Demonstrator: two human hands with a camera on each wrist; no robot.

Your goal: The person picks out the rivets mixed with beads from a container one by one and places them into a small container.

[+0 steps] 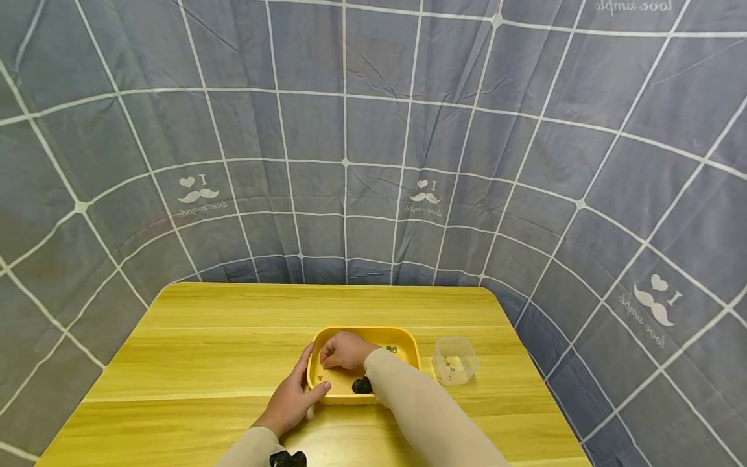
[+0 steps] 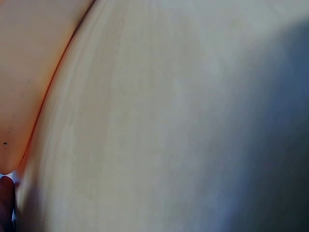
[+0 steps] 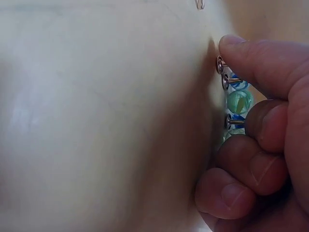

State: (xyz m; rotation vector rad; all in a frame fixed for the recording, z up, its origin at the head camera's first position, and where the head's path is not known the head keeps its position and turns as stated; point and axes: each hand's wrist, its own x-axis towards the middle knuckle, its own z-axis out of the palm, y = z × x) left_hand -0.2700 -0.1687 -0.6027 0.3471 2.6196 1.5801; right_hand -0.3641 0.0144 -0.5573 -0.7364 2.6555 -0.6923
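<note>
My left hand [image 1: 292, 399] rests against the near left corner of a yellow tray [image 1: 411, 353], thumb along the front rim and fingers along the left wall. Inside the tray, my right hand [image 1: 348, 351] reaches down with its fingers bent. The right wrist view shows that hand's thumb and curled fingers [image 3: 251, 166] about blue-and-clear and green glass marbles [image 3: 240, 101] and small round-headed metal pieces [image 3: 225, 81]. The thumb tip is beside the topmost piece. How firmly they are held cannot be told. In the left wrist view, the tray's side [image 2: 34, 72] fills the upper left.
A clear square plastic container [image 1: 455, 362] with several small pieces in it stands right of the tray. More marbles [image 1: 391, 349] lie at the tray's far right, and a small bit [image 1: 320, 377] at its left. A grey checked curtain [image 1: 373, 130] hangs beyond the wooden table [image 1: 233, 350].
</note>
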